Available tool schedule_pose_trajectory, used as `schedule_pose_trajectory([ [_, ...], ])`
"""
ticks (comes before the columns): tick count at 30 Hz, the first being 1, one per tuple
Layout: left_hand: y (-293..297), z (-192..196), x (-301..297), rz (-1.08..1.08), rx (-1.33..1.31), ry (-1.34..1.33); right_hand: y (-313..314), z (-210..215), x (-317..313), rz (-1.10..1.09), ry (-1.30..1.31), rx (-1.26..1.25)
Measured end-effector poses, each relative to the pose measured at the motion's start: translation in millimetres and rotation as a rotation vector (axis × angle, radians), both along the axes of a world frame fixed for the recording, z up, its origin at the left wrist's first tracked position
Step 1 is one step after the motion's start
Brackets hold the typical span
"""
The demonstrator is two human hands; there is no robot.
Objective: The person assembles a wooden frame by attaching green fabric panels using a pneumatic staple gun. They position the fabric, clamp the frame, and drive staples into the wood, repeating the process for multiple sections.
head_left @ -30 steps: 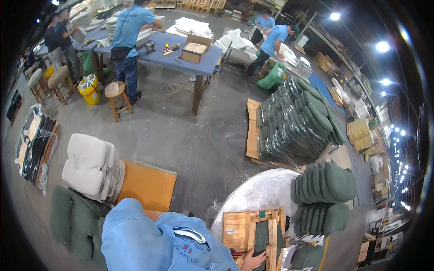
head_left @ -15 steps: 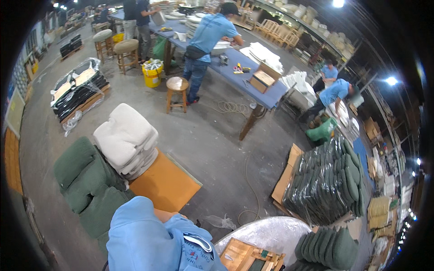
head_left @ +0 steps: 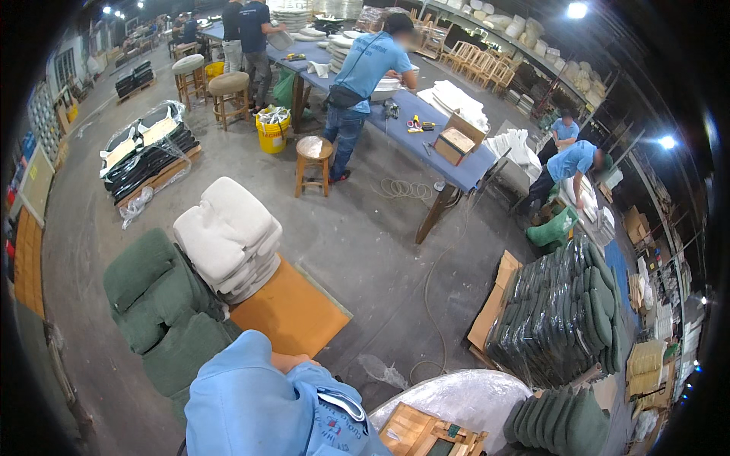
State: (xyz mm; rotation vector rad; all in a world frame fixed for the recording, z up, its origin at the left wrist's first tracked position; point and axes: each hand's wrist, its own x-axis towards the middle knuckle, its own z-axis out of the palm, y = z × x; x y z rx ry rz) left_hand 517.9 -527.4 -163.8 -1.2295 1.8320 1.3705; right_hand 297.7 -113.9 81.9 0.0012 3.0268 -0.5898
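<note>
My blue sleeve [head_left: 228, 387] fills the lower edge, and a short stretch of bare arm [head_left: 287, 362] shows beyond it. Both of my hands are hidden behind my body and shirt, so what they hold cannot be seen. Just ahead of the arm lies a flat orange board [head_left: 293, 304]. A stack of white cushions [head_left: 228, 228] rests on its left part. Dark green cushions [head_left: 163, 296] are piled beside it, at my left. To my right, a wooden frame [head_left: 426, 433] lies on a round whitish tabletop [head_left: 471, 395], with a row of green cushions [head_left: 559, 418] at its right side.
Plastic-wrapped green cushions [head_left: 555, 308] stand at the right. A long blue-topped table [head_left: 411, 133] crosses the back, where a co-worker [head_left: 369, 76] leans over it. A stool [head_left: 312, 159], a yellow bucket [head_left: 272, 137] and a wrapped pallet load [head_left: 148, 152] stand farther off. A hose [head_left: 430, 304] snakes across the floor.
The whole view has shifted slightly, so the scene sits a little farther right and lower. My arm keeps about the same pose, and the nearby cushions and board have not moved.
</note>
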Motion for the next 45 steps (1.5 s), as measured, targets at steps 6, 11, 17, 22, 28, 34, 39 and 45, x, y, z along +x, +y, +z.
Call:
schedule_pose_trajectory([
  [6,5,-12,9,0.05,-0.007,0.008,10,-2,6,0.002,-0.017,0.003],
  [11,-2,-16,11,0.002,0.014,0.018,10,-3,1,0.016,-0.026,-0.001],
  [17,-10,15,15,-0.086,-0.047,0.016,20,-10,5,-0.011,-0.034,0.016],
  [22,-12,4,38,-0.056,-0.055,-0.101,19,-13,8,-0.006,-0.053,0.014],
  [28,-3,-13,39,-0.09,-0.034,-0.059,26,-15,23,-0.055,-0.088,0.02],
  [34,-5,-38,41,-0.141,-0.074,0.026,39,-20,44,-0.123,-0.134,0.031],
  [39,-5,-27,42,-0.102,-0.017,-0.01,60,-33,66,-0.228,-0.155,0.061],
  [45,-3,-25,44,-0.082,-0.018,-0.05,61,-42,72,-0.2,-0.051,0.018],
])
